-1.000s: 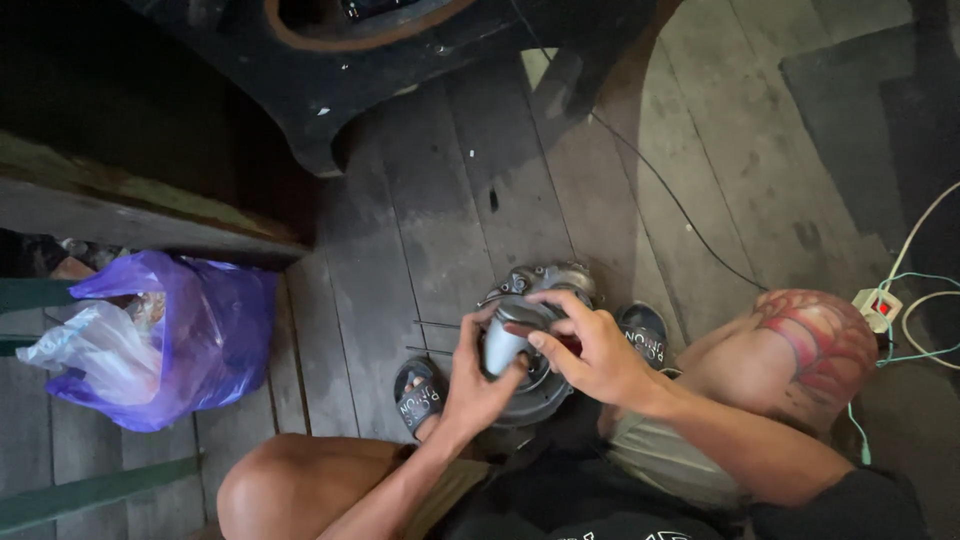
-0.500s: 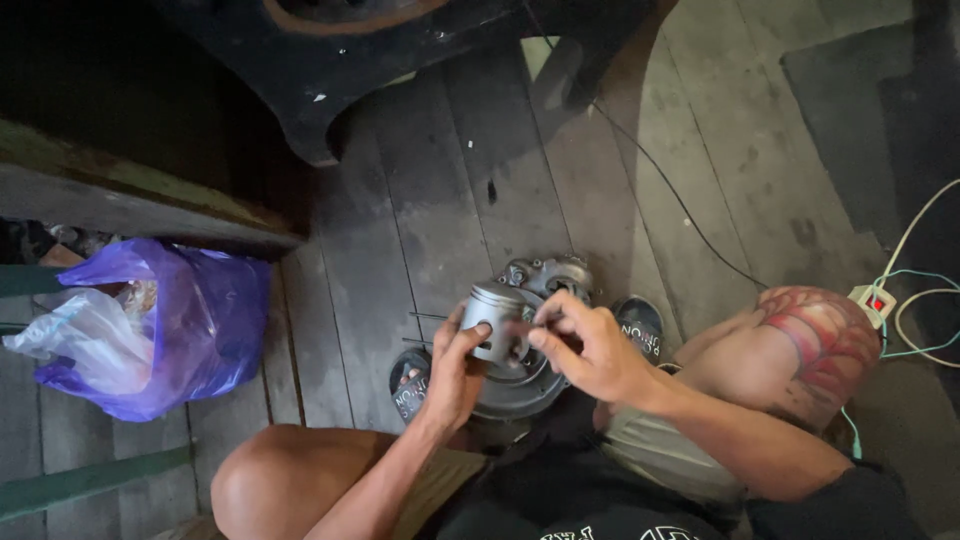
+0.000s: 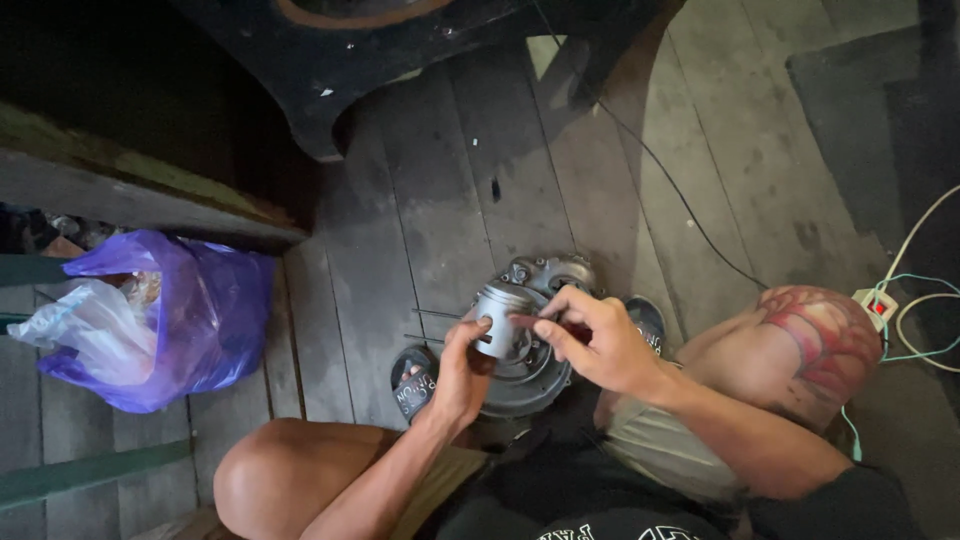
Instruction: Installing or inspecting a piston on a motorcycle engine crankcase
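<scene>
He squats over the plank floor [image 3: 420, 200], left hand [image 3: 462, 375] clamped round the bottom of a grey metal piston [image 3: 501, 320], right hand [image 3: 598, 340] pinching at its side with closed fingertips. The piston sits raised just above a round engine casing [image 3: 520, 385] between his sandals. Further left slumps a purple plastic bag [image 3: 190, 320]; a black cable [image 3: 680, 200] trails off beyond

Dim, soft daylight from the upper right; deep shadow at upper left, wide-angle bending at edges.
</scene>
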